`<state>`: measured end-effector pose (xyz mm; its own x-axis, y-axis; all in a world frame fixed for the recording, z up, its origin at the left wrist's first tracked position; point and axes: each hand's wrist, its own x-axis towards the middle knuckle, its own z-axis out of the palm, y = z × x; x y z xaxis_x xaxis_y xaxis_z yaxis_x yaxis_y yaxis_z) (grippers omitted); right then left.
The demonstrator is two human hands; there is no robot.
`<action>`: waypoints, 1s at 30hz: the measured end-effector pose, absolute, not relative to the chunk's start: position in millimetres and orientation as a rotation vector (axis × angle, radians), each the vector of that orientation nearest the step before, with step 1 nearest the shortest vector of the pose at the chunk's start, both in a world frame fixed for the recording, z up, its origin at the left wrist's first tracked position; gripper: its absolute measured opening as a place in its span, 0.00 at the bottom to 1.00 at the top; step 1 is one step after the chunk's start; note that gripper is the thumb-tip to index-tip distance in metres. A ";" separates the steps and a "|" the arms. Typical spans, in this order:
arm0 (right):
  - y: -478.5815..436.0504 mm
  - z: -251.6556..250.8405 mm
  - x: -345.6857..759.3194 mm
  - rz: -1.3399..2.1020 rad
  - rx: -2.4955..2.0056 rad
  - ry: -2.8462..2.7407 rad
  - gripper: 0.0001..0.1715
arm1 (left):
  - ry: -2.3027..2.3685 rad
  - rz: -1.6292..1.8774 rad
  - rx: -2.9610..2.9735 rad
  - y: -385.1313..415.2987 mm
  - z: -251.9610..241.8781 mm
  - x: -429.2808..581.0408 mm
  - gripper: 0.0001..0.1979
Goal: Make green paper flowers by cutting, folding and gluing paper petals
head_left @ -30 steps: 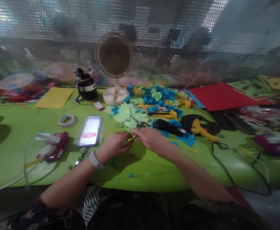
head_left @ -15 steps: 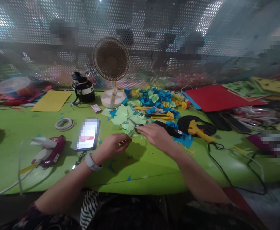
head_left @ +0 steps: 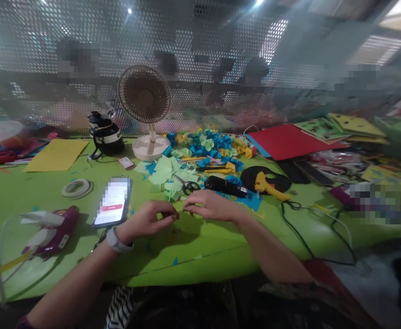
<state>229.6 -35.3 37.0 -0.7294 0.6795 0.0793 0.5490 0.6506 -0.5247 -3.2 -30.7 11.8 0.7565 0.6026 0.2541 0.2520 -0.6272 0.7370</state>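
Head view: two bare hands over a green tabletop [head_left: 217, 258], near its front edge. L hand [head_left: 145, 221], w/ a pale watch [head_left: 118, 241] at the wrist, has thumb & fingertips drawn together; R hand [head_left: 212, 205] is palm-down w/ fingers bent, its tips just beside those of L hand. Too small to tell whether anything is pinched in either.

Just beyond the fingertips: pale green paper pile [head_left: 166, 170], w/ a small folded green piece [head_left: 173, 195] at its near edge; scissors [head_left: 185, 184] lie w/ blades on the pile, handles twd R hand. Behind R hand: black elongated tool [head_left: 224, 186], partly over blue paper [head_left: 255, 201]. Farther R: yellow glue gun [head_left: 267, 186], partly on a black flat piece [head_left: 246, 176].

L of L hand: phone [head_left: 113, 201], screen blurred; roll of tape [head_left: 88, 187]; purple power strip [head_left: 69, 226] w/ plugs in.

Back row, L to R: yellow sheet [head_left: 56, 155], black bottle [head_left: 108, 139], upright fan [head_left: 144, 96], heap of blue, yellow & green folded paper [head_left: 207, 142], red sheet [head_left: 289, 140].
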 end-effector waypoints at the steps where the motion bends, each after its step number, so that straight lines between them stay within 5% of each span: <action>1: -35.7 38.8 230.5 0.787 -0.990 -2.582 0.12 | 0.633 0.640 2.210 -30.5 12.8 -3.8 0.08; 17: -45.9 33.8 213.2 1.691 -0.973 -1.978 0.06 | 0.790 0.843 1.762 -27.6 12.4 -8.9 0.10; 30: -44.0 19.1 199.4 1.611 -1.059 -1.685 0.08 | 0.946 0.852 1.313 -26.5 -1.9 3.9 0.14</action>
<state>199.4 -44.0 19.1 -0.5214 0.8453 -0.1164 0.1543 -0.0408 -0.9872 3.9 -26.5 -1.9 0.3918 0.9166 -0.0803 0.0161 0.0804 0.9966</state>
